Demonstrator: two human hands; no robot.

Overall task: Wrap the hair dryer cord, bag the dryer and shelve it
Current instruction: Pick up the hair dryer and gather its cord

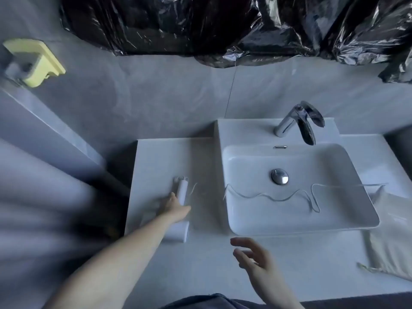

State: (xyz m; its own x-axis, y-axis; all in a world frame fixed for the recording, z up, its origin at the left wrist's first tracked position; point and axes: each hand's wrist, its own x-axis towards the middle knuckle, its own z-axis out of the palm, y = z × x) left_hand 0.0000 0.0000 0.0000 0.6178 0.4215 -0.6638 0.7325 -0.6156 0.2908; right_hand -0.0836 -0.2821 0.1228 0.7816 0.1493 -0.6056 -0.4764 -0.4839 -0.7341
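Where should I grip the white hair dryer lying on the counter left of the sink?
Take the white hair dryer by its slim straight handle, coming from the near side, where the left hand already rests. The handle lies flat and exposed; the thick barrel sits nearer, under the wrist.

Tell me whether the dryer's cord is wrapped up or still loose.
Loose. The cord trails unwound in wavy lines across the sink basin, away from the hair dryer lying on the counter under the left hand.
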